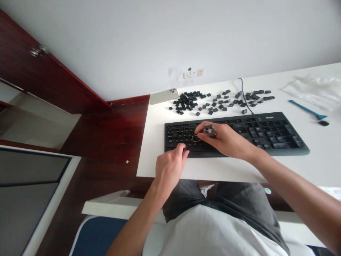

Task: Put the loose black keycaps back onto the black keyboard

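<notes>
Black oblong keyboard (252,132), blocky keycaps (187,101), wire-looped tool (210,131)

Head-worn view, facing forward and down onto nearby keyboard (253,132)

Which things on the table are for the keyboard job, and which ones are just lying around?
For the job, it seems:
keyboard, left hand at its near edge
tool in the right hand's fingers
loose keys behind the keyboard
brush, perhaps, lying off to the right

Probably just lying about:
phone
crumpled plastic
</notes>
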Available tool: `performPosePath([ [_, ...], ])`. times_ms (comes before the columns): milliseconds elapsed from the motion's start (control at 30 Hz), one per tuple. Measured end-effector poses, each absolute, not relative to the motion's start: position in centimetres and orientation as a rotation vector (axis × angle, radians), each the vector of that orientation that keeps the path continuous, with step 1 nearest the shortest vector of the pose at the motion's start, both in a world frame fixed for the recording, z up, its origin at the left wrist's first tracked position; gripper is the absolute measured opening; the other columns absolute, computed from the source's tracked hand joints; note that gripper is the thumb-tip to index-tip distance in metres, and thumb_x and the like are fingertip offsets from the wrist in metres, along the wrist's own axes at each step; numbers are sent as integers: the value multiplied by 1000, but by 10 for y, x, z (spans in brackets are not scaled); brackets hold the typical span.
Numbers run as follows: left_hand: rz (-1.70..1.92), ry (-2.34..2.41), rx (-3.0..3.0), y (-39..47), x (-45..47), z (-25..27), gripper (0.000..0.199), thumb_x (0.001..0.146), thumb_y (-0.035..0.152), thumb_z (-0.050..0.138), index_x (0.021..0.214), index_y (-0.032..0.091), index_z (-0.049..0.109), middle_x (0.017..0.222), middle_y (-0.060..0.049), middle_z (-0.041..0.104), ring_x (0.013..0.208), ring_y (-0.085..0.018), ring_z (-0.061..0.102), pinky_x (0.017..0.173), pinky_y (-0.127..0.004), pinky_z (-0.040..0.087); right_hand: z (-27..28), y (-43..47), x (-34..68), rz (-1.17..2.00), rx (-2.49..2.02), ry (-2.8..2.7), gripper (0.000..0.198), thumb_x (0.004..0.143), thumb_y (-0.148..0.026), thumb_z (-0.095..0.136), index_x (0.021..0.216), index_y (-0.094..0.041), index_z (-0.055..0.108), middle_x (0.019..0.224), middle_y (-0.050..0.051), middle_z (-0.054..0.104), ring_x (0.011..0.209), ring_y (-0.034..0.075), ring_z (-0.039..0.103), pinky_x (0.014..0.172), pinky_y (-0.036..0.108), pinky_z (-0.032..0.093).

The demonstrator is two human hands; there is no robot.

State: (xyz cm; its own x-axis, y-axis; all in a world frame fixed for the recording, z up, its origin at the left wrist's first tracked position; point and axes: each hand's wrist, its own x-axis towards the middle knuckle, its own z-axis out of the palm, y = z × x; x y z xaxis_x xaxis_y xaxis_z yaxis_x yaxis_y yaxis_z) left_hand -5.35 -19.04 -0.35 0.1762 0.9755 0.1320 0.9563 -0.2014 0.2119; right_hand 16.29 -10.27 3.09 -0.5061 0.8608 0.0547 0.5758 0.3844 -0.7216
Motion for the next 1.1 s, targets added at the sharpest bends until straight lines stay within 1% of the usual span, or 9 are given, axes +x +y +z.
performPosePath([
  [67, 265, 1850, 2499, -185, -59, -1, 20, 107, 35, 55, 119, 23, 66, 81, -2, 78, 69, -17, 73, 55, -25, 39, 19, -121, 172, 922, -1187, -2077, 22, 103, -38, 55, 105, -20, 68, 86, 2, 73, 73, 16, 62, 69, 27, 46],
  [200, 1, 1642, 2773, -172, -68, 11, 19, 108, 32, 51, 114, 19, 63, 75, -4, 74, 70, -19, 73, 56, -25, 43, -3, -152, 180, 896, -1173, -1946, 19, 105, -35, 53, 106, -22, 66, 78, 0, 70, 64, 14, 59, 65, 27, 48],
  [300, -182, 1462, 2862, -159, -73, 28, 18, 108, 29, 49, 110, 18, 63, 79, -6, 75, 73, -22, 74, 59, -26, 47, -9, -161, 180, 847, -1179, -1900, 17, 104, -32, 53, 106, -23, 66, 85, 1, 72, 69, 15, 64, 69, 27, 50],
  [400, -325, 1309, 2873, -144, -75, 47, 14, 104, 27, 56, 109, 19, 65, 85, -6, 77, 76, -24, 76, 63, -28, 49, -7, -160, 179, 861, -1142, -1908, 14, 103, -27, 52, 104, -22, 65, 88, 2, 74, 72, 15, 66, 70, 28, 52],
  [533, -453, 1314, 2842, -132, -66, 63, 14, 99, 30, 62, 104, 19, 69, 84, -9, 77, 75, -28, 76, 64, -31, 50, -6, -158, 179, 877, -1116, -1916, 13, 102, -25, 52, 104, -22, 65, 97, 3, 76, 77, 16, 70, 74, 29, 53],
  [600, -508, 1339, 2842, -130, -58, 66, 14, 96, 26, 61, 103, 18, 71, 84, -11, 77, 76, -30, 76, 65, -33, 51, -7, -158, 179, 873, -1114, -1922, 13, 103, -24, 52, 105, -22, 65, 99, 3, 77, 79, 16, 71, 76, 30, 53],
  [733, -568, 1375, 2853, -132, -43, 67, 17, 90, 16, 59, 100, 14, 72, 83, -15, 77, 77, -33, 76, 67, -36, 52, -11, -159, 180, 873, -1105, -1934, 12, 102, -22, 53, 104, -22, 65, 96, 3, 76, 76, 16, 70, 75, 30, 52],
  [867, -560, 1360, 2876, -130, -37, 65, 21, 84, 11, 57, 98, 11, 72, 82, -17, 77, 77, -35, 76, 65, -37, 52, -12, -158, 180, 877, -1119, -1963, 14, 99, -16, 54, 105, -22, 65, 98, 3, 76, 80, 17, 71, 77, 29, 52],
  [1100, -510, 1313, 2839, -123, -41, 61, 23, 81, 14, 60, 98, 12, 75, 82, -17, 77, 77, -35, 76, 67, -39, 52, -10, -156, 180, 866, -1129, -2010, 18, 98, -13, 50, 104, -21, 65, 94, 3, 74, 81, 18, 71, 79, 30, 53],
])
